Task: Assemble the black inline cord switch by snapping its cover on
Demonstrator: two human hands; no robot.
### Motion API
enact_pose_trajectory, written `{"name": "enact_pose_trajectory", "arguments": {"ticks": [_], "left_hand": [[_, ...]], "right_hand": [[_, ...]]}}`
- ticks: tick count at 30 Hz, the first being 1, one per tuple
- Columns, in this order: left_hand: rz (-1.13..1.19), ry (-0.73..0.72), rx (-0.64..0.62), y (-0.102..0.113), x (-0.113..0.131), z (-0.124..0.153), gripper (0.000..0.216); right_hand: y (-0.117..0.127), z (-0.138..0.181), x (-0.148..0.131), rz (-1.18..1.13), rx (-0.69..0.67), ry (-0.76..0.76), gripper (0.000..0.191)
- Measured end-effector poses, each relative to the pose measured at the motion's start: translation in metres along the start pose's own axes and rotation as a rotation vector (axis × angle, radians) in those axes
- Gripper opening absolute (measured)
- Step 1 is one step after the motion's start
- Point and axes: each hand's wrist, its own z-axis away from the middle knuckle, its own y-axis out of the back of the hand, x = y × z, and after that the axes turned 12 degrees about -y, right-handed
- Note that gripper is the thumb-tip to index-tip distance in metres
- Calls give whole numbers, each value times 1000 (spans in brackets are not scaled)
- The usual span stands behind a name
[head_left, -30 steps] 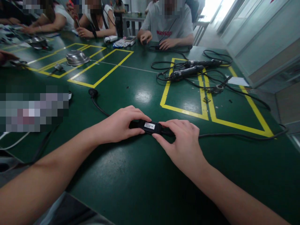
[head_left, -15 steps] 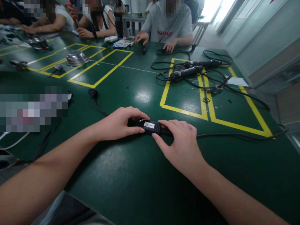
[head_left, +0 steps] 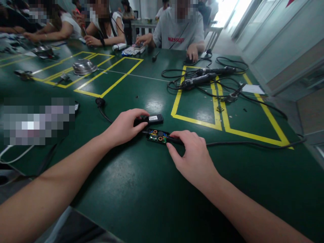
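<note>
My left hand (head_left: 125, 126) grips a black cover with a white label (head_left: 152, 118), held just beyond the rest of the device. The lower half of the device (head_left: 158, 136) lies open on the green table (head_left: 141, 189), showing a circuit board with copper coils. My right hand (head_left: 193, 157) presses its fingers on the right end of that lower half, where a black cable (head_left: 253, 144) runs off to the right.
Two black power tools (head_left: 199, 80) with tangled cords lie inside yellow tape outlines at the back right. A plug and cord (head_left: 100, 102) sit left of my hands. A metal bowl (head_left: 84, 66) stands further left. Several people sit along the far edge.
My left hand has lifted the labelled cover off the device and moved it back and to the left, exposing the circuit board. My right hand stays on the lower half.
</note>
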Motion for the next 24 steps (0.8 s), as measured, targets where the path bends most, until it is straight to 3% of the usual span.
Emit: {"name": "enact_pose_trajectory", "arguments": {"ticks": [3,9,14,24], "left_hand": [[32,-116,-7,6,3,1,30],[134,-162,-248,15,13,4,20],[90,-174,-234,14,15,5,17],[219,-184,-169,18,13,4,20]], "right_hand": [[1,0,1,-19,-31,-7,17],[2,0,-1,-64,-53,-61,15],[3,0,1,-125,-41,-75,12],[6,-1,0,-175,-5,-52,11]]}}
